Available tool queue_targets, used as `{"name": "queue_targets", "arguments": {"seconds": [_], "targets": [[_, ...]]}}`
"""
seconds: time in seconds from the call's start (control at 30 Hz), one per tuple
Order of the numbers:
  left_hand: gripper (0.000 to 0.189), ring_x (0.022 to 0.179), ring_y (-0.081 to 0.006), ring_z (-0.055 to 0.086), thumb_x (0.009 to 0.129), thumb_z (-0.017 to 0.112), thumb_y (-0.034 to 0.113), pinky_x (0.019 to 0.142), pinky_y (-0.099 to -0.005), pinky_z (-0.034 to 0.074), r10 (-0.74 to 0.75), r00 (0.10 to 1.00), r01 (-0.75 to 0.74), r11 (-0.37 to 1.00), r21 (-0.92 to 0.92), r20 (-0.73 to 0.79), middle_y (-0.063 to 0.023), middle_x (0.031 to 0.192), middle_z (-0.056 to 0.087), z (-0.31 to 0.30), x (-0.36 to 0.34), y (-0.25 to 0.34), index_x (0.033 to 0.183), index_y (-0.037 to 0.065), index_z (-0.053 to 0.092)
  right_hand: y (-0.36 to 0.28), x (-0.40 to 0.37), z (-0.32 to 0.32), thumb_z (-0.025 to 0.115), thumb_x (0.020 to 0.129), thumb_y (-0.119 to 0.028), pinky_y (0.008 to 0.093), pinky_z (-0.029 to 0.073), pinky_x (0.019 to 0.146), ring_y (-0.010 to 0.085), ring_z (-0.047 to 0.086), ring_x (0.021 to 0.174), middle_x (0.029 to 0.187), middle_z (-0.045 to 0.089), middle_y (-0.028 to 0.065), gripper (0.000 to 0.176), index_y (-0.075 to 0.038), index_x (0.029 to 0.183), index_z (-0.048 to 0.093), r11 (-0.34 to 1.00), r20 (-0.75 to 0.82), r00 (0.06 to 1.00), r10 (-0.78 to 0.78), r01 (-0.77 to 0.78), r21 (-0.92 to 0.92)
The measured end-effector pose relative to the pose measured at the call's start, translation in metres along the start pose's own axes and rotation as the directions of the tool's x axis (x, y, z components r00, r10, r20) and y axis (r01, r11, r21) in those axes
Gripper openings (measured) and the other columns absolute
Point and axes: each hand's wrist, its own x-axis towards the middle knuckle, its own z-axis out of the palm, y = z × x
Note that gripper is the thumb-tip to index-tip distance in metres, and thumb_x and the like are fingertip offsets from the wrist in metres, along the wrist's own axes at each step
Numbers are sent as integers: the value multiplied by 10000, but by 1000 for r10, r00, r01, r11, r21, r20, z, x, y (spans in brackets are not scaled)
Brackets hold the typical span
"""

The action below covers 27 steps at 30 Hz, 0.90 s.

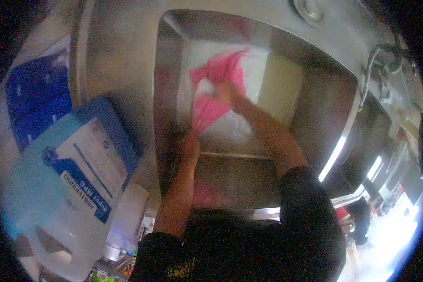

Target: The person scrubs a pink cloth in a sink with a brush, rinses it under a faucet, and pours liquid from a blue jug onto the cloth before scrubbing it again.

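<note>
Pink cloth [210, 70] in the steel sink [315, 108] looks soft, limp, probably wet; left hand [189, 146] pinches its near corner, the best hold; right hand [226, 91] presses its middle, finger spread unclear.

The deep stainless steel sink basin [315, 108] is walled on every side and open only from above. A flat white tray [282, 84] and a crumpled pink cloth [211, 105] cover its left and middle floor; bare steel lies free on the right. A large translucent plastic jug with a blue-and-white label [75, 178] crowds the left counter, and grey hoses [380, 58] clutter the right rim.
</note>
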Motion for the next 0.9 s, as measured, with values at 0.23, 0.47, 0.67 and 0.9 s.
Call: {"name": "queue_targets", "arguments": {"seconds": [0.23,0.47,0.67,0.9], "targets": [[300,968,-462,649,1000,462,188,864,-562,501,213,971,-239,859,452,109,-230,1051,685,-40,6,84,1199,29,620,106,-81,-89,623,892,-602,468,567,740,354,703,835,931,717,199,683,-13,1239,622,710,-353,616,704,-625,324],[374,1045,-387,651,1049,432,299,944,-471,492,524,850,-521,852,-54,53,-216,1127,679,-140,-113,217,1183,19,641,48,-267,1,642,923,-515,443,516,876,320,630,1088,1220,611,211,651,-31,1343,526,692,-111,683,722,-717,85],[441,1064,-257,661,1071,392,343,942,-389,490,569,821,-556,815,-166,42,-152,1174,703,-202,-208,263,1320,71,635,0,-300,5,615,934,-538,418,466,974,297,548,1221,1390,495,176,731,-81,1461,395,618,179,623,762,-781,85],[474,1164,-285,642,1079,423,379,1027,-441,495,721,679,-609,447,-655,-140,-164,1331,632,-282,-335,328,1215,-22,636,-125,-311,-154,584,948,-565,390,408,1088,270,452,1375,1589,358,136,849,-139,1599,243,279,227,837,497,-402,872]]}}
